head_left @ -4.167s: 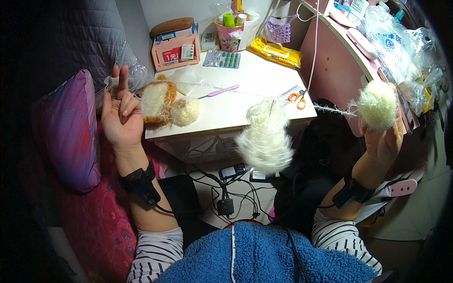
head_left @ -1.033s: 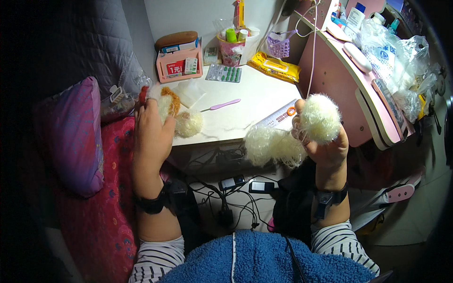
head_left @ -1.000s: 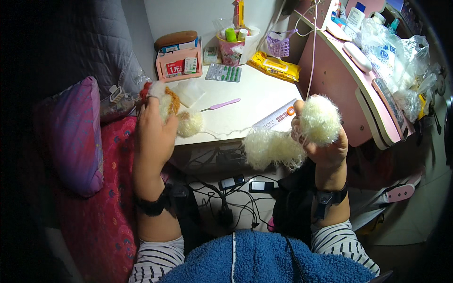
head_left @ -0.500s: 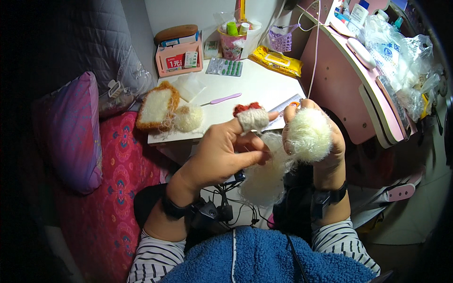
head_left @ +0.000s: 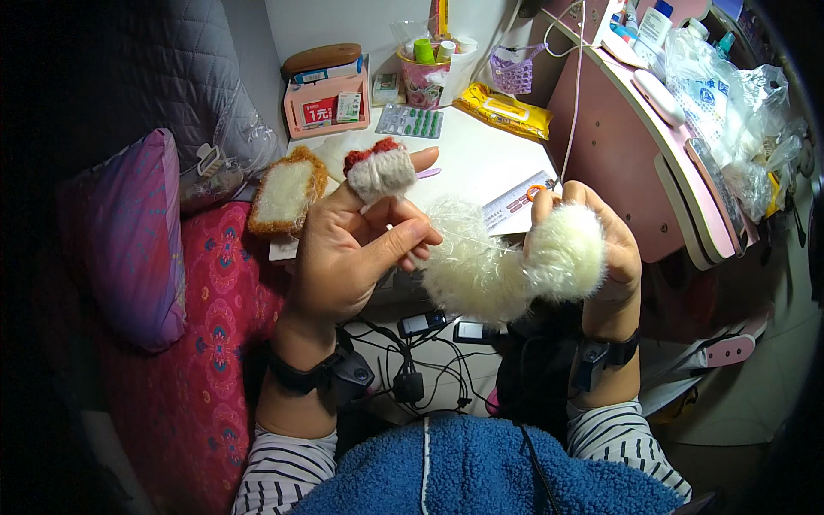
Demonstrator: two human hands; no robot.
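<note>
My left hand (head_left: 352,249) pinches a thin pale strand between thumb and fingers. A white knitted band with red trim (head_left: 380,174) sits around its index finger. The strand runs right to a fluffy cream yarn piece (head_left: 565,251), which my right hand (head_left: 620,257) grips from behind. Another fluffy cream bulge (head_left: 476,270) hangs between my hands, touching that piece; whether they are joined I cannot tell. Behind my left hand, a brown-edged, bread-slice-shaped fuzzy piece (head_left: 287,194) rests at the desk's left edge. A lilac handle (head_left: 427,172) shows partly beyond my left fingers.
On the white desk (head_left: 481,167) lie a ruler (head_left: 515,200), an orange-ringed thing (head_left: 536,192), a blister pack (head_left: 409,121) and a yellow wipes pack (head_left: 502,110). A pink box (head_left: 327,99) and a cup (head_left: 424,77) stand behind. Black cables (head_left: 403,343) tangle below my hands.
My left hand has moved left and up, away from the right hand, with the strand stretched between them. The hanging fluffy part has risen. My right hand has shifted slightly right.
</note>
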